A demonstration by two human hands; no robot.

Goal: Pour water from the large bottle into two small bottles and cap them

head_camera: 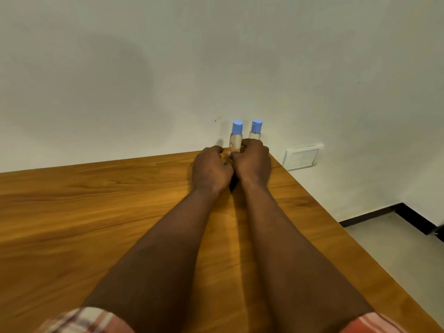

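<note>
At the table's [120, 200] far right corner, right hand [253, 159] grips right bottle [255, 133] low; left hand [211, 169] curls beside left bottle [236, 140], hold unclear.

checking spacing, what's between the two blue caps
Nothing; only bare wall between left cap and right cap, in the head view.

A wooden table [96, 212] with orange-brown grain stands with its far edge against a plain pale wall [168, 68]. A white switch plate [302, 157] sits on the wall just past the table's far right corner. A black skirting [413, 217] borders the light floor [396, 255] beyond the right edge.
</note>
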